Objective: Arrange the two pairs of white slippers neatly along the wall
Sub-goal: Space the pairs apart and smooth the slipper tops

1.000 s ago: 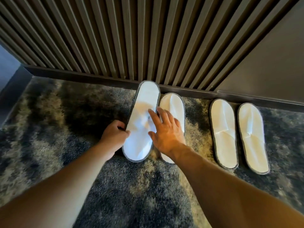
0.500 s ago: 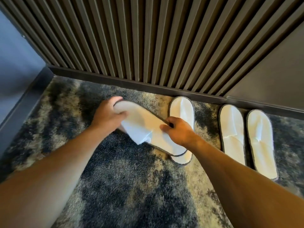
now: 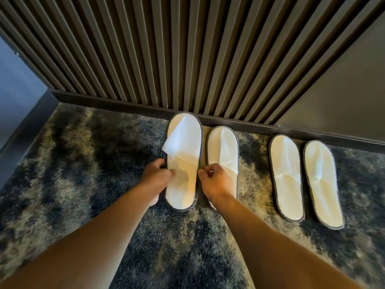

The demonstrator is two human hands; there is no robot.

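Two pairs of white slippers with dark trim lie toes toward the slatted wall [image 3: 187, 59]. The leftmost slipper [image 3: 183, 155] lies face up, its toe touching the baseboard, its upper flap loose on the left. My left hand [image 3: 157, 178] pinches its left edge and my right hand [image 3: 214, 180] pinches its right edge. Its partner [image 3: 224, 151] lies just right of it, partly under my right hand and set slightly farther from the wall. The second pair [image 3: 286, 176] [image 3: 321, 182] lies side by side to the right, untouched.
A mottled grey and tan carpet [image 3: 83, 174] covers the floor. A dark baseboard [image 3: 125, 105] runs along the wall. A blue-grey wall [image 3: 16, 90] closes the left corner, and a plain dark panel [image 3: 343, 90] stands at the right.
The leftmost slipper was lifted and turned sideways by both hands, then set back down straight, now face up with its toe at the baseboard. Both hands now grip its sides.
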